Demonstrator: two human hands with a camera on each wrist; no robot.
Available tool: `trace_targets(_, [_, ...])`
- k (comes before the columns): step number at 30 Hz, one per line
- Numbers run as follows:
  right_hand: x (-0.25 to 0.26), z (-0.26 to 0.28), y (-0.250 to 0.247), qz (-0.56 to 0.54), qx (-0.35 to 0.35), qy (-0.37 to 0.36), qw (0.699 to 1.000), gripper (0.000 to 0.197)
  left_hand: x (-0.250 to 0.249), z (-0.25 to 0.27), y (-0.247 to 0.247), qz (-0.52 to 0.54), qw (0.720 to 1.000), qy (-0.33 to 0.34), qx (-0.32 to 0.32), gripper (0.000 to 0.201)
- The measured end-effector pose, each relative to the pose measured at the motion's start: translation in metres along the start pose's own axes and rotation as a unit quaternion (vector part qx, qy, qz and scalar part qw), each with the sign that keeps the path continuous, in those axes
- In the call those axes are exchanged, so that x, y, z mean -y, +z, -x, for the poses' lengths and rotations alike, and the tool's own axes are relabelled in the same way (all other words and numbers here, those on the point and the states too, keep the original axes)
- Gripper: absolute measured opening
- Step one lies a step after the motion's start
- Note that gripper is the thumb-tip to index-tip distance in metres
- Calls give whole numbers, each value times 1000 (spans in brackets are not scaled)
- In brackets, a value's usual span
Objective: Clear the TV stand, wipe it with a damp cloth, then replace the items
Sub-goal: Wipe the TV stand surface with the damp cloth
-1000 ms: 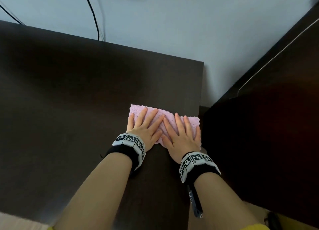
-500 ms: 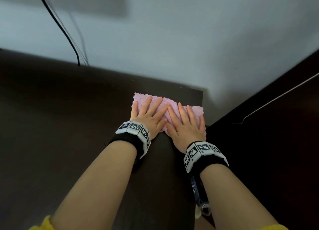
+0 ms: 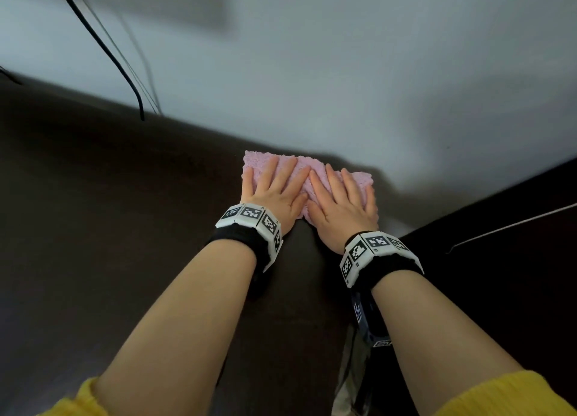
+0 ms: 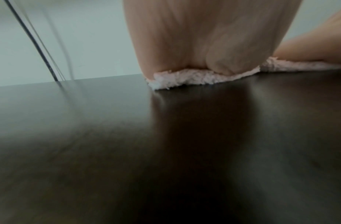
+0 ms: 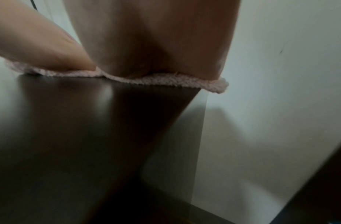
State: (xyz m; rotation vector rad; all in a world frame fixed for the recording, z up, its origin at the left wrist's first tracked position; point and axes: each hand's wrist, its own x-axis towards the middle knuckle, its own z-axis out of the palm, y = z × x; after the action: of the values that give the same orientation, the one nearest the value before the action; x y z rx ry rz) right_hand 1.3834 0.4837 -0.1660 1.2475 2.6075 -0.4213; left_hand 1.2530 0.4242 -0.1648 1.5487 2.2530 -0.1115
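Both of your hands lie flat, fingers straight and slightly spread, pressing on the pink cloth (image 3: 307,178): your left hand (image 3: 274,194) covers its left half and your right hand (image 3: 342,206) its right half, the index fingers almost touching. Under them the cloth is spread on the dark TV stand (image 3: 109,228), at the far right corner of its top, close to the back edge. From the right wrist view the cloth's right end (image 5: 217,86) pokes a little past the stand's right edge. It looks fluffy and thin, with a ragged hem showing beneath your left palm in the left wrist view (image 4: 184,78). You wear marker-printed bands on both wrists and yellow sleeves (image 3: 499,397) pushed up your forearms. Behind the stand rises a pale wall (image 3: 343,56), and black cables (image 3: 103,50) hang down it to the far left, well apart from the cloth. To the right, beside the stand, sits another dark piece of furniture (image 3: 499,275).
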Motion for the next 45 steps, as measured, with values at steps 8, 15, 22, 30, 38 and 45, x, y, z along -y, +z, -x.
trace_targets(8, [9,28,9,-12,28,-10,999,51,7,37,11,-13,999,-1,31,54])
trace_targets(15, [44,89,30,-17,52,8,998,53,27,100,26,-51,996,34,69,56])
trace_targets(22, [121,163,68,-28,62,39,997,55,81,186,49,-84,989,75,97,57])
trace_targets(30, [226,249,101,-38,162,16,986,58,167,306,82,-111,981,100,123,62])
trace_targets(38, [265,299,111,3,177,-22,984,62,178,375,66,-65,993,51,78,58])
trace_targets(45, [291,318,91,-56,92,-32,994,43,177,409,43,31,983,-6,180,32])
